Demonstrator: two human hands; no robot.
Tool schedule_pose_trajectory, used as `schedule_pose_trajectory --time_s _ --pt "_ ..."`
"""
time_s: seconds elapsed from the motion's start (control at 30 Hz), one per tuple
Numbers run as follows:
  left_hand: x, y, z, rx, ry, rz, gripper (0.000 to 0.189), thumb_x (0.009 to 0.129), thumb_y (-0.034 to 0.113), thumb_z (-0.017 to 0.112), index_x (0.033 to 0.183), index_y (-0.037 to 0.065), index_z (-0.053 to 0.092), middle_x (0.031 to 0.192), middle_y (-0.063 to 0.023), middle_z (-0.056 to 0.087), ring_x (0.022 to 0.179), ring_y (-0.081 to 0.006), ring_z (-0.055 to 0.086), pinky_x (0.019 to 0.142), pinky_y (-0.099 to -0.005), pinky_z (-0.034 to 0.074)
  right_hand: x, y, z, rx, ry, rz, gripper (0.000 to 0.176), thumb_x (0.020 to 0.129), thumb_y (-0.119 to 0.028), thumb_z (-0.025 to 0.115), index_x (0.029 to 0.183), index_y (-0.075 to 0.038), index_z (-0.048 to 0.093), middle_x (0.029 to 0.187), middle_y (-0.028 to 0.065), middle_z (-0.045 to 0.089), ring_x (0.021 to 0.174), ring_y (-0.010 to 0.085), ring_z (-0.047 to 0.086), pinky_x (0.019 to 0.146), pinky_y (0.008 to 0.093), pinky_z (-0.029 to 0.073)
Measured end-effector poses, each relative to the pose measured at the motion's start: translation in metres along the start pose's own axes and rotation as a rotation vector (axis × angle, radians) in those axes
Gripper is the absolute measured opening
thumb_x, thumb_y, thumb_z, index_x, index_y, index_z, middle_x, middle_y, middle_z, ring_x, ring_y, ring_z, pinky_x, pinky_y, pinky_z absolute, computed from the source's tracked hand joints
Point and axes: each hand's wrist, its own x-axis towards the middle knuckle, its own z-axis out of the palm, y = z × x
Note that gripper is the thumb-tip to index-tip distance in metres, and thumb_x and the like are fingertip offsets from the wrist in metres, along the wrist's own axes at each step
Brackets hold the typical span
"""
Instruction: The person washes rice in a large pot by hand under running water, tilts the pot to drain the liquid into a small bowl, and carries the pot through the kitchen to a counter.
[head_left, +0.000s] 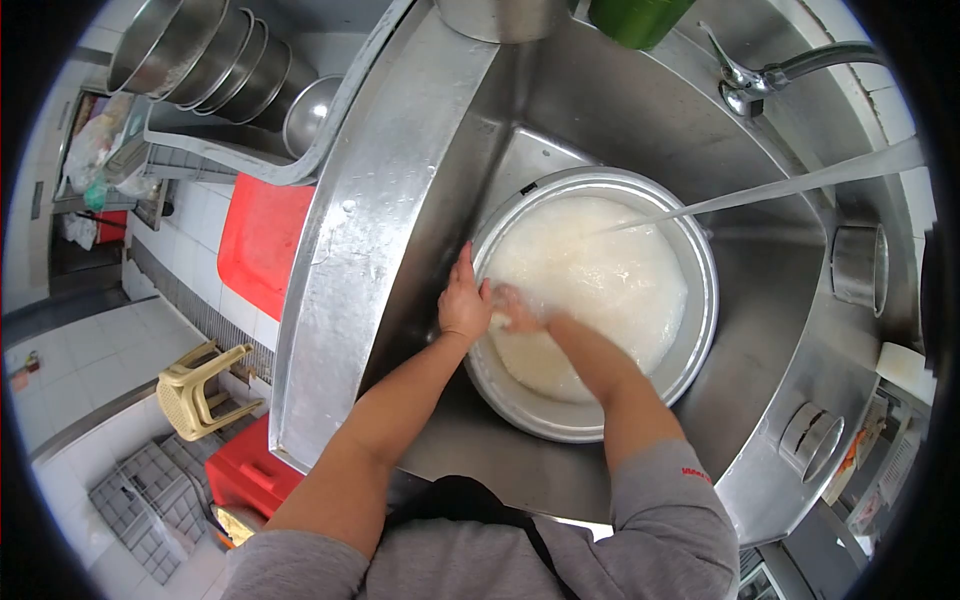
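Note:
A large round metal pot stands in the steel sink, holding cloudy whitish water. My left hand is at the pot's left rim, fingers along the outer side and thumb over the edge. Inside that same side, my right hand dips into the cloudy water, smeared by motion, its fingers partly hidden. Something pale shows beside it, too blurred to name. From the right, a stream of water pours into the pot.
The steel sink surrounds the pot, with a faucet at upper right. Metal cups rest on the right ledge. Stacked metal containers stand upper left. A red tray and a beige stool are left of the sink.

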Motion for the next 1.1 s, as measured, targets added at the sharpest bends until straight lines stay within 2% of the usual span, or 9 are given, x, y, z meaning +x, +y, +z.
schedule_pose_trajectory --time_s 0.1,0.23,0.3,0.43,0.5,0.8,0.93,1.03,1.1 --pt "0.000 0.001 0.000 -0.010 -0.012 -0.007 0.062 0.077 0.017 0.050 0.129 0.013 0.017 0.115 -0.0195 0.043 0.090 -0.0381 0.051 0.076 -0.0444 0.043 0.012 0.058 -0.042 0.286 -0.337 0.277 0.061 0.076 -0.033 0.050 0.128 -0.009 0.029 0.133 0.0171 0.023 0.124 0.0271 0.019 0.102 0.0420 0.014" --pt "0.000 0.002 -0.001 -0.005 0.009 0.010 0.062 0.077 0.018 0.051 0.129 0.012 0.018 0.116 -0.0195 0.043 0.089 -0.0382 0.052 0.075 -0.0441 0.043 -0.029 0.047 -0.140 -0.518 -0.340 0.284 0.055 0.071 -0.033 0.055 0.118 -0.005 0.042 0.117 0.0140 0.045 0.107 0.0290 0.043 0.090 0.0438 0.033" --pt "0.000 0.004 -0.001 0.001 -0.039 -0.022 0.062 0.077 0.018 0.051 0.129 0.012 0.018 0.116 -0.0195 0.042 0.090 -0.0382 0.052 0.075 -0.0439 0.043 -0.054 0.102 -0.123 -0.613 0.101 0.314 0.052 0.071 -0.033 0.056 0.115 -0.008 0.044 0.113 0.0110 0.047 0.100 0.0291 0.048 0.084 0.0443 0.038" --pt "-0.001 0.002 0.001 0.020 -0.007 -0.011 0.062 0.077 0.018 0.051 0.129 0.012 0.018 0.118 -0.0197 0.041 0.092 -0.0382 0.051 0.077 -0.0436 0.043 -0.124 0.053 -0.147 -0.336 0.073 0.695 0.053 0.070 -0.034 0.059 0.117 -0.014 0.043 0.124 0.0175 0.037 0.113 0.0313 0.037 0.092 0.0376 0.034" --pt "0.001 0.004 0.001 0.001 -0.008 0.000 0.062 0.077 0.018 0.051 0.129 0.012 0.018 0.118 -0.0197 0.040 0.092 -0.0381 0.050 0.077 -0.0435 0.043 -0.157 0.065 -0.105 -0.364 0.531 0.925 0.059 0.068 -0.029 0.062 0.121 -0.015 0.039 0.121 0.0161 0.040 0.111 0.0313 0.040 0.090 0.0389 0.036" --pt "-0.008 0.012 -0.008 0.043 0.002 -0.011 0.063 0.075 0.014 0.053 0.129 0.010 0.020 0.119 -0.0191 0.038 0.099 -0.0360 0.047 0.081 -0.0418 0.041 -0.146 -0.041 0.070 0.617 1.128 1.530 0.074 0.069 -0.025 0.057 0.128 0.001 0.021 0.121 0.0268 0.035 0.110 0.0385 0.036 0.094 0.0418 0.029" --pt "-0.009 0.032 -0.006 0.437 0.365 0.470 0.059 0.073 0.010 0.055 0.126 0.010 0.028 0.118 -0.0180 0.036 0.098 -0.0347 0.047 0.083 -0.0404 0.039 -0.081 -0.107 0.012 1.891 0.910 0.933 0.063 0.076 -0.025 0.053 0.128 -0.006 0.023 0.126 0.0198 0.030 0.103 0.0362 0.043 0.075 0.0501 0.043" --pt "0.014 0.094 0.007 -0.233 -0.170 0.600 0.033 0.073 0.014 0.055 0.105 0.008 0.051 0.106 -0.0146 0.046 0.095 -0.0307 0.049 0.082 -0.0356 0.040 -0.056 -0.067 -0.044 1.850 0.854 0.702 0.032 0.081 -0.026 0.048 0.106 -0.008 0.048 0.093 0.0120 0.054 0.074 0.0272 0.055 0.060 0.0432 0.050" --pt "0.034 0.148 0.005 -0.237 -0.090 0.613 0.022 0.074 0.016 0.054 0.094 0.007 0.056 0.096 -0.0142 0.053 0.090 -0.0306 0.051 0.080 -0.0355 0.041 -0.057 -0.035 -0.094 1.135 0.957 0.861 0.024 0.077 -0.028 0.053 0.088 -0.007 0.056 0.074 0.0110 0.059 0.063 0.0230 0.058 0.052 0.0365 0.049"
